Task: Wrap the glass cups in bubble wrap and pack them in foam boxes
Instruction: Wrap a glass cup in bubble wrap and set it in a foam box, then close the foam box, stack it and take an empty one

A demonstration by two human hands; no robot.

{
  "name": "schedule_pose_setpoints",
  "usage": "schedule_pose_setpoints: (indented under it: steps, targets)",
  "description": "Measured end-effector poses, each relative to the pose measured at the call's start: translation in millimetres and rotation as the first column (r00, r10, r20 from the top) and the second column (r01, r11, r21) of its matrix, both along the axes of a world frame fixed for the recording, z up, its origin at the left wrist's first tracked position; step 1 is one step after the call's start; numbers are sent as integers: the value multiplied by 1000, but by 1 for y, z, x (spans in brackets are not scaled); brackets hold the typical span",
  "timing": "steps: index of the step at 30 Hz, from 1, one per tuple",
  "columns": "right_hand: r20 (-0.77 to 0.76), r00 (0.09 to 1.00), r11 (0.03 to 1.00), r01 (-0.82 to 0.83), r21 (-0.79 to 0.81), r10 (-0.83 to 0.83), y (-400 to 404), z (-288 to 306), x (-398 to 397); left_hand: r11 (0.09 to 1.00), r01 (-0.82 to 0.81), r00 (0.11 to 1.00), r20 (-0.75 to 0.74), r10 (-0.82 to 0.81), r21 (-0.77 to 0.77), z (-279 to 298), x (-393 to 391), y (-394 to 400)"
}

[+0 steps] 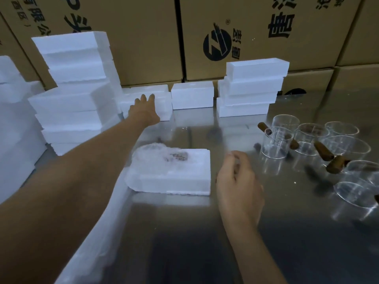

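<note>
Shiny steel table (205, 232) before brown printed cardboard cartons (143, 48) (far wall); left hand (144, 108) spread, touching a far white foam box (162, 105), right hand (239, 181) loosely curled, empty.

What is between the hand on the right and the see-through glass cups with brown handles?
In the head view, only bare shiny metal table lies between the right hand and the clear glass cups with brown handles.

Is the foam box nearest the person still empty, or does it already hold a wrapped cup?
Filled: the foam box lies open with a bubble-wrapped cup in it, brown handle showing through. No lid on it.
</note>
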State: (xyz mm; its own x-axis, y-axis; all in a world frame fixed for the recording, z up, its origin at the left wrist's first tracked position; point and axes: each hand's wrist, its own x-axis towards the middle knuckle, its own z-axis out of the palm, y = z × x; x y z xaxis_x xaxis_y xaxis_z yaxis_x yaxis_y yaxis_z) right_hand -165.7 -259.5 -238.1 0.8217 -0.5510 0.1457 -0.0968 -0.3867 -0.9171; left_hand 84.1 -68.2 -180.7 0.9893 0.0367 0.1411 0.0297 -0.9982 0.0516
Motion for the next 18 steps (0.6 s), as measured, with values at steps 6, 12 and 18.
schedule_pose_setpoints:
  steps: [6, 12, 18]
  targets:
    - [-11, 999, 999, 43, -20, -43, -2, -8, 10, 962, 15, 998, 60, -32, 272, -14, 46, -3]
    - [-39, 999, 999, 27, -40, -28, -4, -7, 11, 940, 85, 987, 98, -123, 332, -10, 44, -8]
    - [-15, 1000, 998, -6, -68, 5, -4, -8, 9, 906, 155, 969, 119, -218, 394, 7, 16, -13]
